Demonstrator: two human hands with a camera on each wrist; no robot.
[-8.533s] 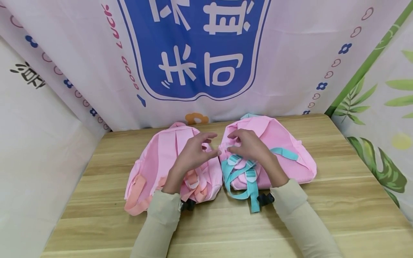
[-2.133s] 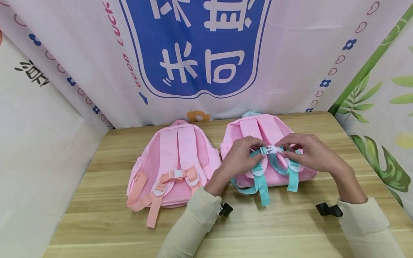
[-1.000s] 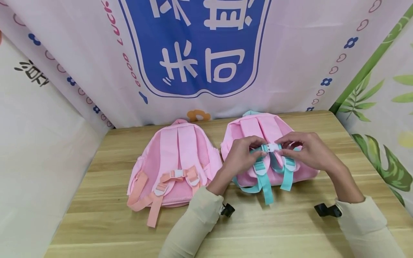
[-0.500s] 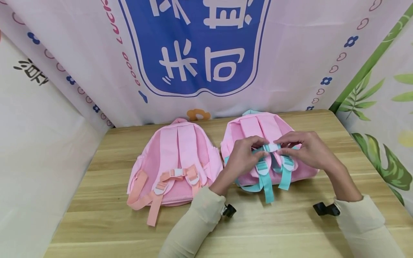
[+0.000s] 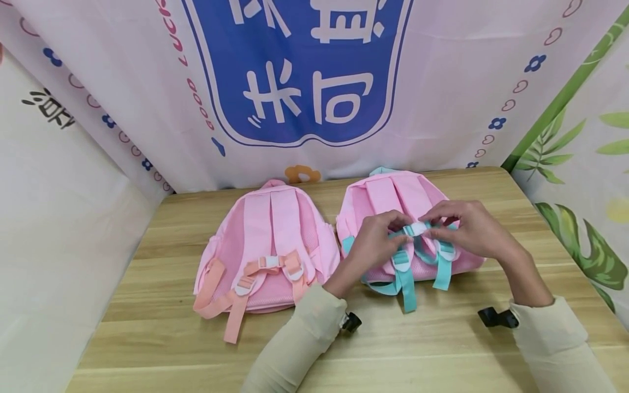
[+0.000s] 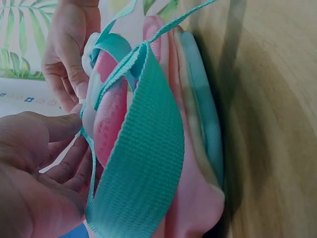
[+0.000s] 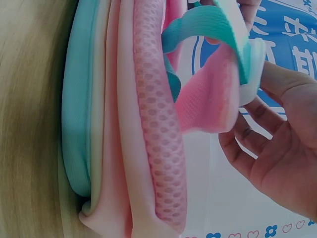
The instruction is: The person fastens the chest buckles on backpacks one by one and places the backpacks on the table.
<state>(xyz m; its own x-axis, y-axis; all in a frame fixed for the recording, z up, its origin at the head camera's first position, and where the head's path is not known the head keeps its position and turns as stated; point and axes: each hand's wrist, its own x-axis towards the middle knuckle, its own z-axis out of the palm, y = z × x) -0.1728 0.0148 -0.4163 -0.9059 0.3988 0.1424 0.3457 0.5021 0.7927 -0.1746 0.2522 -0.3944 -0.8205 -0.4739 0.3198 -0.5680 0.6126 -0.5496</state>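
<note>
A pink backpack with teal straps [image 5: 381, 194] lies back-side up on the right of the table. Over its shoulder straps, a white side-release buckle [image 5: 417, 228] appears joined. My left hand [image 5: 375, 240] pinches the buckle's left end between thumb and fingers; my right hand [image 5: 467, 226] pinches the right end. A teal strap [image 6: 143, 163] loops large beside my left hand in the left wrist view. In the right wrist view, my right hand [image 7: 287, 144] is at the strap's padded edge, beside the mesh back panel [image 7: 161, 129].
Close on the left lies a second pink backpack [image 5: 257, 224] with orange straps, its white buckle [image 5: 268, 262] fastened across them. Both bags rest on the wooden table [image 5: 393, 349]. A printed curtain [image 5: 442, 109] hangs directly behind the table.
Both hands have moved from between the bags to the right backpack. Its buckle halves, showing prongs earlier, have been pushed together. The left backpack's strap buckle now lies visible and fastened.
</note>
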